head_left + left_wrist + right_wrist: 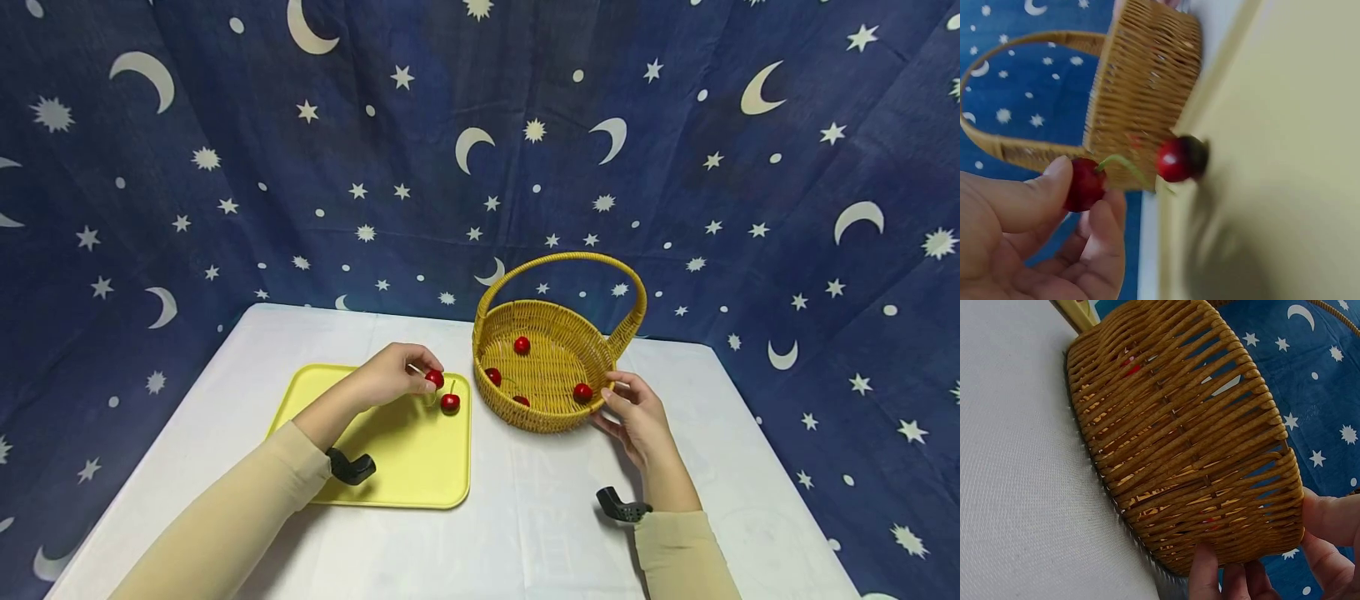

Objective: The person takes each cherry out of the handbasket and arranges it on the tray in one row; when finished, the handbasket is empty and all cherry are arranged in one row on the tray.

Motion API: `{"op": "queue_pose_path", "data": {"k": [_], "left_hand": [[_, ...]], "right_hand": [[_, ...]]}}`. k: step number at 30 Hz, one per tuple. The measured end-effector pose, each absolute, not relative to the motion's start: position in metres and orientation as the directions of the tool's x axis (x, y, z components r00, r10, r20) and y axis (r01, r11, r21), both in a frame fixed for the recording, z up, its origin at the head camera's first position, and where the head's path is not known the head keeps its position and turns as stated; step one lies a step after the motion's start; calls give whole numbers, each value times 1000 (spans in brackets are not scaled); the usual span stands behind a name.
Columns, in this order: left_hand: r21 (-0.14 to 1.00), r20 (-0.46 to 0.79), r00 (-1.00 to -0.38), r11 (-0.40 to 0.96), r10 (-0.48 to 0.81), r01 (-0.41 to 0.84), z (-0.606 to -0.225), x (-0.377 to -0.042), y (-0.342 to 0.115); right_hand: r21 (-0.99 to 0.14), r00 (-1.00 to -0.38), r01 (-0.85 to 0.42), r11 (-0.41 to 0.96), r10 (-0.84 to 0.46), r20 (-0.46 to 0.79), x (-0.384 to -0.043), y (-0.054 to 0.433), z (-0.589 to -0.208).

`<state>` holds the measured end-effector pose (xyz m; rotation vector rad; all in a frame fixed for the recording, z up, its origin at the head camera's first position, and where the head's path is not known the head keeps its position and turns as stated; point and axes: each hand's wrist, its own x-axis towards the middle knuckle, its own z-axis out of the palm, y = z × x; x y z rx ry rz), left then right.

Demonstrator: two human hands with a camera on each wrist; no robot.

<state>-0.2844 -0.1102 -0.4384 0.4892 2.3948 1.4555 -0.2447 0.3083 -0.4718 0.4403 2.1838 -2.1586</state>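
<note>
Between thumb and fingers, my left hand [390, 374] pinches a red cherry [1085, 185] with a green stem, held over the right part of a yellow tray [405, 467]. A second cherry [450, 403] lies on the tray just beside it, its stem pointing up. To the right stands a woven basket [551, 421] with a tall arched handle. Several cherries lie inside, one [522, 345] toward the back and another [582, 392] close to the right wall. My right hand [637, 417] grips the basket's right rim, thumb at the top edge and fingers against the outer wall [1204, 575].
A white cloth covers the table [540, 517]. Behind it and at both sides hangs a dark blue curtain [420, 150] with moons and stars. The basket handle [562, 257] arches high above the basket. A black camera mount sits on each wrist.
</note>
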Motion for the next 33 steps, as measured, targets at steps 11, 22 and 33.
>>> {"op": "queue_pose_path", "data": {"k": [11,22,33], "left_hand": [[829,-177,-888,551,424,98,-471,-288,-120],[830,-182,-888,550,423,92,-477,-289,-122],[831,-190,-893,552,407,75,-480,-292,-123]], "right_hand": [[-972,-957,233,-20,171,-233,-246,309,-473],[-973,-957,230,-8,182,-228,-247,308,-475],[-973,-956,229,-10,183,-227,-248,308,-475]]}}
